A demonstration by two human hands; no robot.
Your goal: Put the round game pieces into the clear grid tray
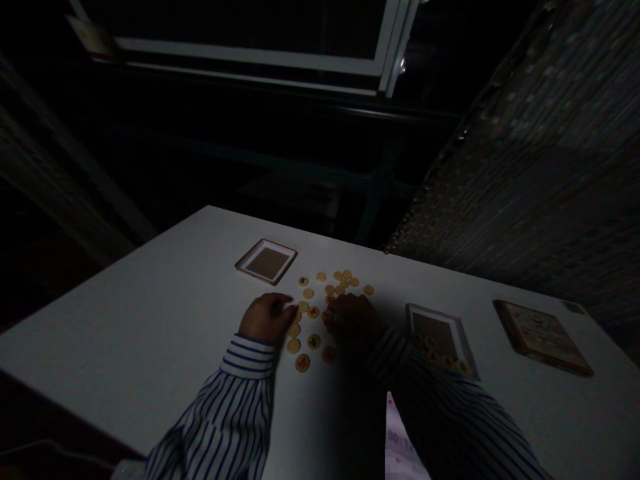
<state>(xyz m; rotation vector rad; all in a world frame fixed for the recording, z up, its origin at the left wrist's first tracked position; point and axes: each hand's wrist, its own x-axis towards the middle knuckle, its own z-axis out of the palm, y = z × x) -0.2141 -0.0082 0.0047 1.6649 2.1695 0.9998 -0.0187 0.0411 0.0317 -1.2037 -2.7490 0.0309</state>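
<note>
The left hand (263, 316) curves with a gap between thumb and fingers, its tips at the edge of a row of pale round discs (294, 329); whether it pinches any cannot be told. The right hand (354, 316) is in deep shadow, fingers reaching down among the discs on its inner side, and whether they close on one cannot be told either. The discs lie loose between the two hands and just beyond the right one; several are plain side up.

The surface under the hands is a white table (135, 300), brightest left of the left hand and shadowed around the right forearm. Both wrists are in blue-striped cuffs. Beyond the left hand sits a shallow tray (271, 263); right of the right hand another tray (436, 325) holds more discs at its near end. Farther right lies a flat box-like piece (545, 337) with a printed top, and a bead curtain (525, 153) hangs behind it. Past the table's far edge the room is nearly black, with a white frame (250, 57) high up.

Red or black characters mark some discs, too dim to read. Nearer than the right hand, beside the forearm, a pale pink patch (400, 460) shows digits, two zeros among them. The printed top's lettering is illegible.
</note>
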